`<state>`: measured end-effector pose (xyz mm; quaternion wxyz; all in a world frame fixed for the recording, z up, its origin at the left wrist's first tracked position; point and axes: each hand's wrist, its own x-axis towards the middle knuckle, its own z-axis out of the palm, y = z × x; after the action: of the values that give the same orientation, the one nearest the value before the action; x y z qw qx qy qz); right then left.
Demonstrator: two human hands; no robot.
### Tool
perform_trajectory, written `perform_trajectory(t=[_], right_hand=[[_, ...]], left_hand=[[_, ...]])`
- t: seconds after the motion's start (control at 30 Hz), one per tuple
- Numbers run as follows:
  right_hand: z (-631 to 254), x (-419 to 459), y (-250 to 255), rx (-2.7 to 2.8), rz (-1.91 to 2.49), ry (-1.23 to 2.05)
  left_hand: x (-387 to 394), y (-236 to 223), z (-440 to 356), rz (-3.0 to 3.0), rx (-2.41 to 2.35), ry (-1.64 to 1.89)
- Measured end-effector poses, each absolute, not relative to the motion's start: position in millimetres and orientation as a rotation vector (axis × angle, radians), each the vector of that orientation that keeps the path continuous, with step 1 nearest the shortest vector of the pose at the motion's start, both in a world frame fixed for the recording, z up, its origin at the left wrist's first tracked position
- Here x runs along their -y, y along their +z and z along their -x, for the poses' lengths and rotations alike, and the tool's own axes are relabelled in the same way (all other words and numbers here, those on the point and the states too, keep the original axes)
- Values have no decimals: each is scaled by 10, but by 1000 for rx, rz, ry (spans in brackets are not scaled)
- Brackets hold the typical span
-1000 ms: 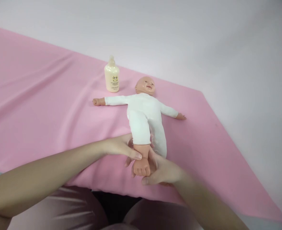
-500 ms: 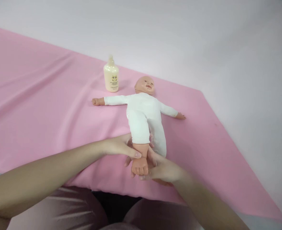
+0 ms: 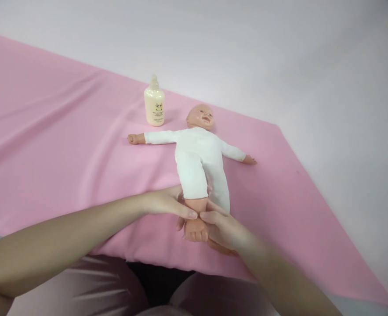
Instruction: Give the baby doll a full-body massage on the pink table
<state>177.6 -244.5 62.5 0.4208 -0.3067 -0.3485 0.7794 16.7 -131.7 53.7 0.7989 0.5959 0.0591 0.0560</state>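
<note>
A baby doll [image 3: 200,147] in a white cloth body suit lies on its back, head away from me and arms spread. Its raised foot [image 3: 196,230] points towards me, toes showing at the front. From the left, my left hand [image 3: 170,204] is wrapped round the ankle, its thumb across the top. My right hand [image 3: 225,226] grips the same ankle from the right, and its thumb tip lies close to the left one. Fingers of both hands are partly hidden under the doll's leg. The other foot [image 3: 223,249] is mostly covered by my right hand.
A cream pump bottle [image 3: 154,107] with a cow picture stands beyond the doll's outstretched arm, left of its head. Under everything lies a pink cloth [image 3: 48,145] with folds on the left. Its front edge hangs just before my legs [image 3: 91,285].
My right thumb has come up from beside the foot onto the top of the ankle, near my left thumb. The foot has shifted slightly to the right.
</note>
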Motion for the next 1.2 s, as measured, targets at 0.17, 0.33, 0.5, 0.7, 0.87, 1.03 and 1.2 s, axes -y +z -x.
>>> perform_trajectory(t=[0.17, 0.33, 0.5, 0.7, 0.87, 1.03, 1.2], right_hand=[[-1759, 2472, 648, 882, 863, 1914], [-1778, 2442, 641, 830, 875, 1964], [-1790, 2438, 630, 835, 847, 1972], [-1793, 2440, 636, 880, 884, 1975], [-1802, 2430, 643, 888, 891, 1976], [-1797, 2425, 645, 888, 847, 1975], [-1800, 2423, 638, 882, 858, 1957]], left_hand=[[1324, 497, -166, -1285, -139, 145], [1322, 505, -165, -1283, -83, 145], [1329, 532, -171, -1251, -27, 135], [1334, 555, -176, -1268, -51, 155], [1337, 559, -166, -1284, -58, 179], [1341, 559, -146, -1279, -84, 173], [1341, 560, -136, -1291, -120, 181]])
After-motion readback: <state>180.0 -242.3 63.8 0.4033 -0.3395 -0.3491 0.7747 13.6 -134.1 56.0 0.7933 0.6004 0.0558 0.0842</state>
